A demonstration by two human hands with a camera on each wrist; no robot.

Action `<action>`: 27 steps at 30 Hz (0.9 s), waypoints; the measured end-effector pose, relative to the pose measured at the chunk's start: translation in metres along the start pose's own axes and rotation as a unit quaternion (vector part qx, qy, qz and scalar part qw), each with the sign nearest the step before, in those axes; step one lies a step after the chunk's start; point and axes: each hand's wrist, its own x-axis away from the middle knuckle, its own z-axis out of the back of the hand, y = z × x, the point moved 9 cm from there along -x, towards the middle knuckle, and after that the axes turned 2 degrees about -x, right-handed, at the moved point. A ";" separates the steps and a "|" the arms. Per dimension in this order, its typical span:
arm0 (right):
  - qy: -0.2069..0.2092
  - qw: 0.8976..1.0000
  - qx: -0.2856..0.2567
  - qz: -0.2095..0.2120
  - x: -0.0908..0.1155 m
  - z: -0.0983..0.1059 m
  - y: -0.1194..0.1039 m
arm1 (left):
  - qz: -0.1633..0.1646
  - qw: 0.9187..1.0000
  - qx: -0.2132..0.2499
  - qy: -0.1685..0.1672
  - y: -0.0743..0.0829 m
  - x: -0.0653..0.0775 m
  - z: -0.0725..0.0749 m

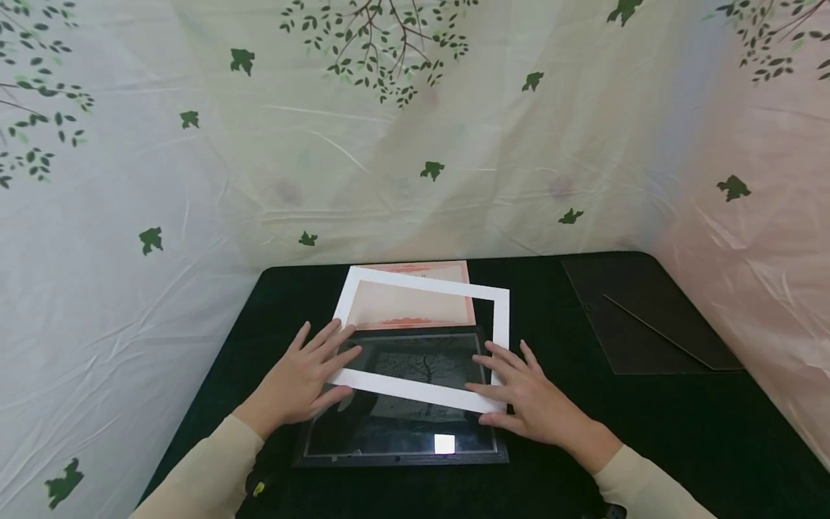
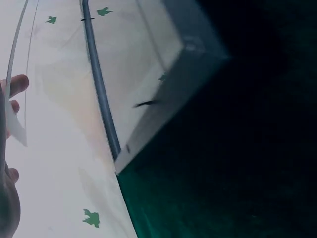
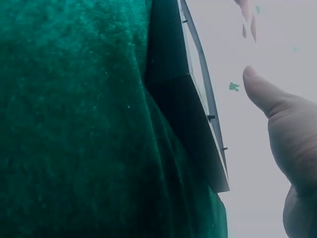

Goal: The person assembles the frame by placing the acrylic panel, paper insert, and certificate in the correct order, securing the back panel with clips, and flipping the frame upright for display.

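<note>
A white rectangular mat (image 1: pixel 415 389) slants across the near part of a black picture frame (image 1: pixel 402 459) with a glass pane, overlapping it in the head view. My left hand (image 1: pixel 301 378) lies along the mat's left side, fingers spread and mostly straight, thumb by its near corner. At the opposite side, my right hand (image 1: pixel 528 396) touches the near right corner with extended fingers. The left wrist view shows fingertips (image 2: pixel 19 84) at the mat's edge. In the right wrist view the thumb (image 3: pixel 265 91) extends straight beside the frame's side (image 3: pixel 185 114).
Behind the picture frame lies a pinkish sheet with a red border (image 1: pixel 441 271), partly under the mat in view. A dark backing board (image 1: pixel 622 339) with a thin strut lies at the right of the dark green cloth (image 1: pixel 551 476). Patterned curtains (image 1: pixel 389 194) surround the table.
</note>
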 end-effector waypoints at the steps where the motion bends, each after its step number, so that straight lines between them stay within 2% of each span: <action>1: -0.007 1.000 -0.004 0.001 0.000 -0.002 0.000 | 0.000 1.000 0.003 -0.013 0.000 0.002 -0.004; 6: -0.037 0.999 -0.027 0.015 0.003 -0.011 -0.005 | 0.015 0.998 0.006 -0.062 -0.005 0.011 -0.021; 14: -0.074 0.996 -0.050 0.024 0.006 -0.025 -0.009 | 0.060 0.991 0.026 -0.116 -0.015 0.022 -0.044; 18: -0.090 0.994 -0.063 0.025 0.007 -0.032 -0.011 | 0.069 0.987 0.033 -0.144 -0.015 0.029 -0.054; 27: -0.103 0.990 -0.085 0.038 0.009 -0.044 -0.016 | 0.081 0.982 0.047 -0.165 -0.015 0.042 -0.065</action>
